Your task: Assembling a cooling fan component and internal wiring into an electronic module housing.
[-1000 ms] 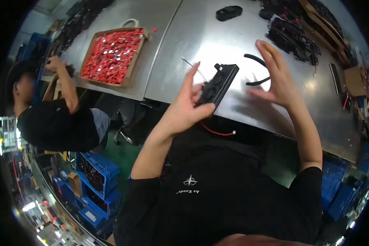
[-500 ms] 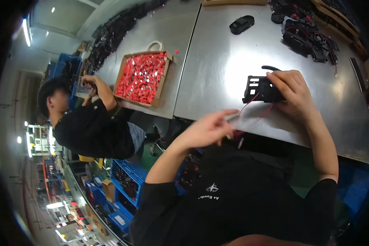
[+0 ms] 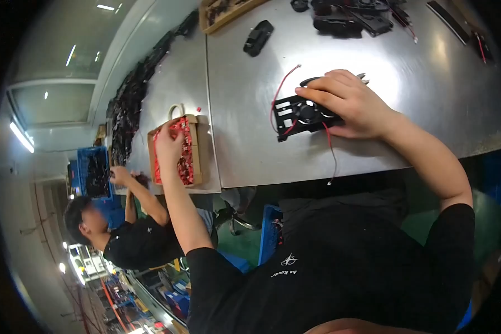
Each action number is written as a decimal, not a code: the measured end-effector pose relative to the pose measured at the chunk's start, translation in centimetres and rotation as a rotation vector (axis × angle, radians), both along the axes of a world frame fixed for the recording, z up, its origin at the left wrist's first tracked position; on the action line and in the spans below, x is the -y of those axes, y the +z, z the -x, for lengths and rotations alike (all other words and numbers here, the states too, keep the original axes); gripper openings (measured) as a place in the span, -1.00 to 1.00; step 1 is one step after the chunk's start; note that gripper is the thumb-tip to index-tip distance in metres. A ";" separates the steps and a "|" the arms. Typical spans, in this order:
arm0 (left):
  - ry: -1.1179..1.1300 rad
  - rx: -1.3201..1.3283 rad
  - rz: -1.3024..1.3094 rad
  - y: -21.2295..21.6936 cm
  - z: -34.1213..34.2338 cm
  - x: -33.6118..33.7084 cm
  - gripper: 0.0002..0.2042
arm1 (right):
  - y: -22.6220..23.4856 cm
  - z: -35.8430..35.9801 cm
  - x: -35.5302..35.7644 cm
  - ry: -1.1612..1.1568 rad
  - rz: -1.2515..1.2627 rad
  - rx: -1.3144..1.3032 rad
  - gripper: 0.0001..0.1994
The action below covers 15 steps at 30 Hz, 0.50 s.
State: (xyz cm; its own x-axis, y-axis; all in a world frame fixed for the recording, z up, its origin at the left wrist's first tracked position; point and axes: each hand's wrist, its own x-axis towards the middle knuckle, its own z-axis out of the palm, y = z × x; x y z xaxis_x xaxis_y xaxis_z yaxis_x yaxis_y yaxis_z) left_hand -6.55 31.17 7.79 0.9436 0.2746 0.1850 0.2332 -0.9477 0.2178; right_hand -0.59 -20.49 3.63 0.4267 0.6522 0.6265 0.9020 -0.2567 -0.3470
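Note:
My right hand [image 3: 348, 106] is closed on a black plastic housing [image 3: 286, 118] with square cut-outs and a round part in its middle. Fingers lie over its far edge, with the thumb at the near side. One red wire [image 3: 281, 83] loops away beyond the housing, and another wire [image 3: 332, 153] trails toward me, each ending in a small plug. Off to the left, my left hand [image 3: 170, 147] reaches into a cardboard box [image 3: 201, 178] of small red pieces [image 3: 187, 161]. Its fingers are bent among the pieces, and whatever they pinch is hidden.
A black car-shaped shell [image 3: 258, 38] lies on the metal table [image 3: 250, 150]. Black assemblies with wires [image 3: 350, 19] are heaped at the far side, near a dark bar [image 3: 448, 22]. A co-worker [image 3: 145, 239] sits left, beside a blue crate [image 3: 93, 172] and piled black parts [image 3: 129, 100].
My left hand has gone from beside the housing's wires to the box of red pieces. My right hand keeps its hold on the housing. The whole view has swung.

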 end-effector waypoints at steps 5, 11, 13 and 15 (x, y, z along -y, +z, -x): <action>0.009 0.496 0.523 2.9 -0.8 8.9 -0.76 | -0.3 -0.4 -0.3 -0.018 -0.025 -0.023 -0.14; -0.552 0.082 1.757 -1.3 -4.5 21.8 -0.85 | -0.4 -0.1 -0.3 -0.068 -0.259 -0.153 -0.12; -0.560 0.002 1.942 -2.8 -5.3 24.6 -0.82 | -0.3 -0.2 -0.1 -0.089 -0.262 -0.218 -0.12; -0.532 -0.050 2.025 -4.0 -5.8 25.5 -0.79 | -0.7 -0.7 0.0 -0.093 -0.286 -0.259 -0.11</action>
